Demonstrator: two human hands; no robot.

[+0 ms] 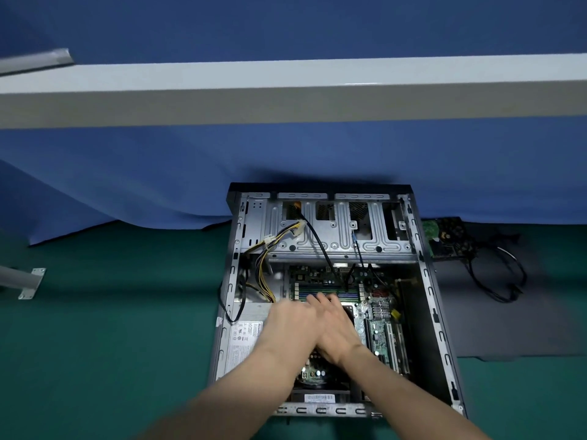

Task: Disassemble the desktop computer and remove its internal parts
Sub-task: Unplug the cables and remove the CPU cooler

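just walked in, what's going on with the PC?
A person has the left hand and right hand side by side inside the open grey metal desktop case, over the green motherboard near its memory slots. What they grip is blurred. The silver power supply sits inside. A green circuit board with black cables lies outside, to the right.

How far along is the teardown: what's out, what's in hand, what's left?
Done: the case is open, and a circuit board lies outside, to its right. In hand: left hand and right hand are over the motherboard near the memory slots; their grip is blurred. Left: motherboard, power supply and yellow-black wire bundle sit inside.
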